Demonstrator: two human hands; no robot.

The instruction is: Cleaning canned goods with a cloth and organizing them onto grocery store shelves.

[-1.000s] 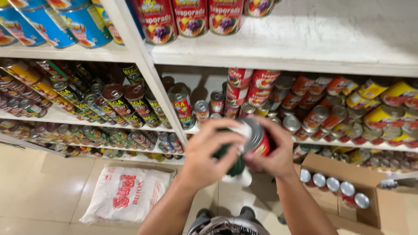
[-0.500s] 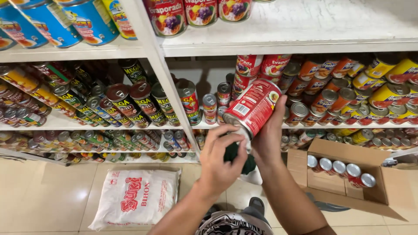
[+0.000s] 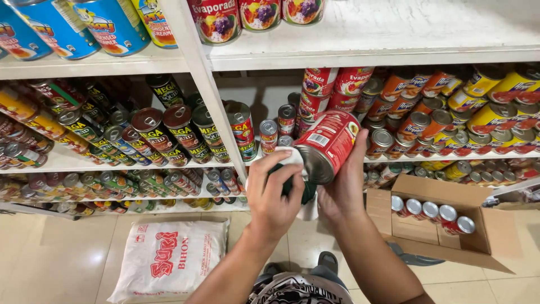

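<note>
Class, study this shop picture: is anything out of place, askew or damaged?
Two things sit off the shelves: a white sack lying flat on the floor, and an open cardboard box of cans. The red can is tilted only because the right hand holds it.

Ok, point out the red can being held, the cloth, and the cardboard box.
red can (image 3: pixel 332 141), head view, on the label side of the tilted can.
cloth (image 3: pixel 308 194), head view, on the dark green part below the can's end.
cardboard box (image 3: pixel 467 250), head view, on the near wall.
</note>
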